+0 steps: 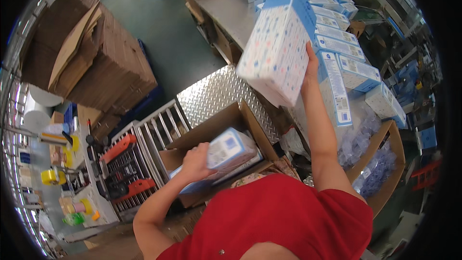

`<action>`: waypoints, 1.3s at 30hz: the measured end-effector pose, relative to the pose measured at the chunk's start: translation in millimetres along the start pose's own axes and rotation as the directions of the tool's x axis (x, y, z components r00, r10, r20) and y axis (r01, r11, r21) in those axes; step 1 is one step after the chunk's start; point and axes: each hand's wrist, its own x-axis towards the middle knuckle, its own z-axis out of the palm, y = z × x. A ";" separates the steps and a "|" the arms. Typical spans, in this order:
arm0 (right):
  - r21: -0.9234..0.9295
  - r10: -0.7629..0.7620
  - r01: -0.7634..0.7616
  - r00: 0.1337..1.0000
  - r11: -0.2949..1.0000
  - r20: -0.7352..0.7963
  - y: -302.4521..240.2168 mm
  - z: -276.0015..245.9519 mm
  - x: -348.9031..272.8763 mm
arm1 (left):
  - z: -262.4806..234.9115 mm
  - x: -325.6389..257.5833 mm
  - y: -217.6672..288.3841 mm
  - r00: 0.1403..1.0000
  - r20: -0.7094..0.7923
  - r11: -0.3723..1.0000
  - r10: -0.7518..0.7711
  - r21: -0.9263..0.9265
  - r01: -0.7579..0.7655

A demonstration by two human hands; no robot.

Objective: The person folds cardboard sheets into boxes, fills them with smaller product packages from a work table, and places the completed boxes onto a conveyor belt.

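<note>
My right hand (310, 69) grips the side of a large box-shaped pack (276, 50), white with small blue and pink marks and a blue end. It is held up, tilted, over the edge of the work table (228, 14). My left hand (196, 162) is down in an open cardboard carton (216, 123), its fingers curled over the end of another blue-and-white pack (231, 149). That pack leans at a slant inside the carton, and part of it is hidden by my hand and the carton wall.
Several similar packs (339, 43) crowd the table at right. A carton of clear plastic wrapping (378, 171) stands near my right arm. At left are a roller conveyor (166, 125), a red-and-black taping machine (120, 168) and stacked flat cardboard (101, 62). Diamond-pattern metal plate (224, 96) lies beyond the carton.
</note>
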 end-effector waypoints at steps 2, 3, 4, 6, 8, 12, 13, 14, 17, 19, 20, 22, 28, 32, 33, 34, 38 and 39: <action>0.064 0.004 -0.006 0.999 0.998 0.040 15.6 22.6 1.1 | 68.1 9.9 -10.7 0.996 0.014 0.996 0.083 0.009 -0.084; 0.055 0.024 -0.027 0.998 0.998 0.058 23.8 31.2 0.6 | 101.4 19.7 -10.9 0.988 0.120 0.991 0.093 0.081 -0.103; 0.069 0.075 -0.082 0.993 0.994 0.095 31.1 43.2 -4.6 | 134.4 24.1 -12.2 0.993 0.057 0.986 0.105 0.121 -0.111; 0.131 0.109 -0.145 0.962 0.981 0.250 37.5 57.9 -15.8 | 160.7 43.0 -20.1 0.954 0.276 0.979 0.116 0.129 -0.156; 0.207 0.092 -0.217 0.868 0.954 0.488 42.3 69.4 -23.5 | 179.7 77.0 -40.5 0.916 0.370 0.981 0.154 -0.169 -0.096; -0.106 0.197 -0.188 0.978 0.976 0.076 56.6 98.4 -59.1 | 181.3 113.2 -73.8 0.922 0.387 0.931 0.014 -0.342 0.129; -0.367 0.165 -0.098 0.974 0.925 0.157 66.7 105.4 -70.9 | 218.3 113.3 -99.2 0.992 0.068 0.973 -0.109 -0.199 0.120; -0.589 0.097 0.045 0.973 0.807 0.208 66.6 90.9 -81.7 | 197.2 118.9 -84.2 0.926 0.280 0.961 -0.254 -0.033 0.274; -0.802 0.191 0.547 0.784 0.239 0.591 94.8 97.7 -124.1 | 169.4 94.9 -57.2 0.951 0.006 0.934 -0.310 -0.182 0.306; -0.642 0.559 0.766 0.537 -0.009 0.633 123.8 94.9 -135.5 | 175.1 77.3 -62.7 0.943 -0.068 0.924 -0.326 -0.232 0.302; -0.529 0.767 0.845 0.392 -0.081 0.508 139.3 83.3 -136.3 | 182.6 75.6 -66.8 0.947 -0.039 0.926 -0.318 -0.227 0.301; -0.310 0.757 0.947 0.261 -0.081 0.599 192.2 36.5 -133.4 | 202.9 74.7 -74.0 0.959 0.059 0.941 -0.279 -0.181 0.285; -0.209 0.789 0.932 0.361 -0.295 0.497 343.0 -79.6 -138.6 | 279.7 105.1 -102.4 0.930 0.367 0.988 0.031 -0.153 0.027; -0.488 0.914 0.801 0.406 -0.347 0.017 312.8 -66.6 -137.2 | 99.3 78.8 -33.9 0.780 0.620 0.995 -0.091 0.093 0.042; -0.421 0.933 0.844 0.358 -0.333 -0.021 300.7 -53.7 -133.3 | 82.5 69.8 -37.4 0.864 0.496 0.996 -0.082 0.068 0.056; -0.385 0.903 0.823 0.424 -0.417 -0.072 296.0 -55.0 -133.7 | 102.2 66.0 -57.6 0.920 0.364 0.989 -0.146 0.078 0.127; -0.463 0.819 0.702 0.316 -0.542 -0.480 331.4 -102.6 -113.7 | 202.0 89.2 -126.0 0.736 0.532 0.907 -0.419 0.289 0.307; -0.474 0.832 0.723 0.254 -0.502 -0.494 337.9 -106.0 -117.4 | 210.5 89.1 -122.3 0.687 0.549 0.873 -0.477 0.388 0.295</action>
